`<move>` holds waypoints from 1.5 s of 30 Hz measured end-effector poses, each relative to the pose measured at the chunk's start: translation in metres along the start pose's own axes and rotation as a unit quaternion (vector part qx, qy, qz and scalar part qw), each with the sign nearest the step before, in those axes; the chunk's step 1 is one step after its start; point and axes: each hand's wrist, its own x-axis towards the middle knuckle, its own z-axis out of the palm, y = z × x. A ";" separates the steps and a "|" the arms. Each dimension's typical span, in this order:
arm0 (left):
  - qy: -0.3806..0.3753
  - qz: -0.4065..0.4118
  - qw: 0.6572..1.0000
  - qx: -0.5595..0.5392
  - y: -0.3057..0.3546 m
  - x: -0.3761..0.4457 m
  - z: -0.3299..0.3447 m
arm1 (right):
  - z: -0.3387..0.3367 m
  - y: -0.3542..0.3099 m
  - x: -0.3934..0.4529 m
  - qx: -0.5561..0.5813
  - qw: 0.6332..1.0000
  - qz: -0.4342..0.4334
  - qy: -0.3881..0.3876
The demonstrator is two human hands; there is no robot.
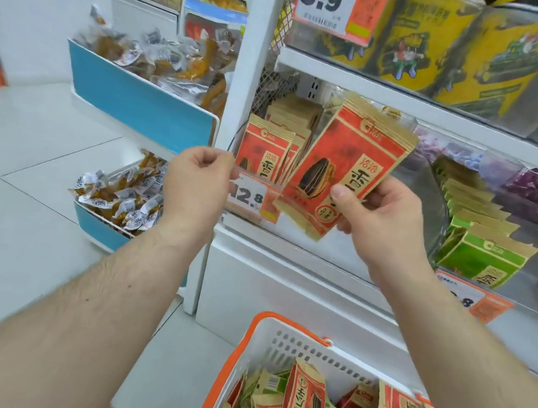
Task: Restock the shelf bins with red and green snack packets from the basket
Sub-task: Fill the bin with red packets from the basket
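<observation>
My right hand point(376, 222) grips a red snack packet point(339, 165), tilted, in front of the clear shelf bin point(429, 195). Upright red packets point(267, 150) stand in that bin's left end. My left hand point(197, 185) has curled fingers at the bin's left front corner, beside the 12.8 price tag point(251, 198); whether it pinches the edge is unclear. Green packets point(480, 251) fill the neighbouring bin to the right. Below, the white and orange basket point(258, 340) holds several red and green packets point(305, 406).
A blue-fronted rack point(144, 105) of wrapped snacks juts out on the left, with a lower tier point(121, 193) below it. Yellow bags point(446, 49) sit on the shelf above, under a 5.9 tag point(334, 3). White tiled floor point(24, 159) lies to the left.
</observation>
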 end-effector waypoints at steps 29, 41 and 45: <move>-0.015 -0.049 0.999 0.011 -0.018 0.015 0.019 | 0.096 0.016 0.113 -0.133 0.902 0.315 -0.264; -0.019 -0.054 0.998 0.013 -0.020 0.016 0.024 | 0.100 0.036 0.120 -0.123 0.928 0.252 -0.246; -0.020 -0.052 0.998 0.021 -0.020 0.015 0.024 | 0.105 0.039 0.120 -0.138 0.952 0.190 -0.194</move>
